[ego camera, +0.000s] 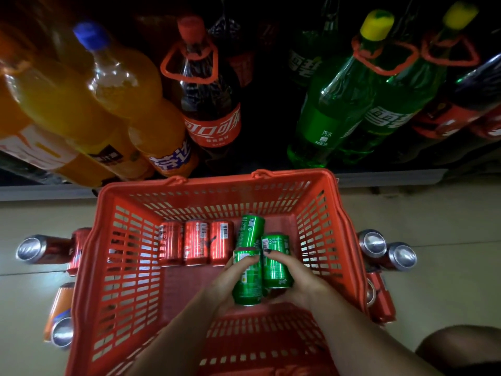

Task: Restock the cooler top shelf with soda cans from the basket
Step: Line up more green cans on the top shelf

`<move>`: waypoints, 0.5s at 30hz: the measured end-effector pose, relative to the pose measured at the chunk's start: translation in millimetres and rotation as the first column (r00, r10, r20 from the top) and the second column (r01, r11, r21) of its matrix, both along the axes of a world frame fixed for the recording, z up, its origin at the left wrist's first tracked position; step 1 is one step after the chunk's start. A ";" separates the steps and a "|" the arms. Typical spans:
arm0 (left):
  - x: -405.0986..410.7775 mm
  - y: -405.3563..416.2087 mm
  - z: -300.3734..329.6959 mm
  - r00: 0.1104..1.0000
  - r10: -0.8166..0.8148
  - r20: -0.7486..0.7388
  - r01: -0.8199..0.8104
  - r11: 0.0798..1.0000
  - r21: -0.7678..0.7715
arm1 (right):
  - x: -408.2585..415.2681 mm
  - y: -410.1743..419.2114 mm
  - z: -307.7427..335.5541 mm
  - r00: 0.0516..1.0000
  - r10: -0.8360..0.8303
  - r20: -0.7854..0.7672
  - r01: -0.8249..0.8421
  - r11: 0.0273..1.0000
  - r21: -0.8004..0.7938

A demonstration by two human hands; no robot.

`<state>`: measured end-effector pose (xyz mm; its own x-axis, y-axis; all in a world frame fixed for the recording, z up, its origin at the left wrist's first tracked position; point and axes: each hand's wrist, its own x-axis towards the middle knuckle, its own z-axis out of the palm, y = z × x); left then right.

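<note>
Reaching down into the red plastic basket (130, 267), the person has both hands on green soda cans. The left hand (227, 278) has its grip curled round one green can (247, 278), fingers wrapped over its upper end, while the right hand (298, 272) grips a second green can (276, 263) just beside it; the two cans lie side by side and seem to touch. A third green can (250, 230) leans tilted behind them, against the far part of the basket floor. To its left, three red cans (196, 242) lie in a neat row on the basket bottom, barcodes facing up. The basket stands on a pale floor (447, 213) right in front of a low cooler shelf (379, 178). Outside the basket more cans lie on the floor: a dark red one (43, 249) and an orange one (61, 316) on the left, and two cans with silver ends showing (387, 249) on the right, with a red can (381, 299) beside the basket wall. On the shelf beyond stand large bottles: orange soda (130, 104), cola (208, 104) and green ones (333, 104) with yellow caps.
</note>
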<state>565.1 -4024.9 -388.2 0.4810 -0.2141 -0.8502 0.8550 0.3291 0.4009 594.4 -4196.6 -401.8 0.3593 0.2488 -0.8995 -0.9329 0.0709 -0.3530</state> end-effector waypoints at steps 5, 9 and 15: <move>0.9 1.5 0.5 1.000 0.004 0.000 -0.004 1.000 0.004 | -8.0 3.9 1.9 0.999 -0.038 0.017 0.037 0.999 0.027; 1.3 -3.1 5.6 1.000 -0.010 0.018 0.010 1.000 -0.002 | -10.5 -3.4 12.5 0.998 -0.054 0.038 0.055 0.998 -0.005; 4.9 -10.7 30.0 0.997 0.006 0.077 -0.006 1.000 0.003 | -4.9 -10.1 44.8 0.988 -0.066 0.140 0.056 0.996 0.075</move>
<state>570.0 -4035.6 -358.2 0.5467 -0.2084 -0.8110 0.8194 0.3325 0.4669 589.5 -4206.7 -357.0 0.4989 0.2832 -0.8191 -0.8666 0.1558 -0.4740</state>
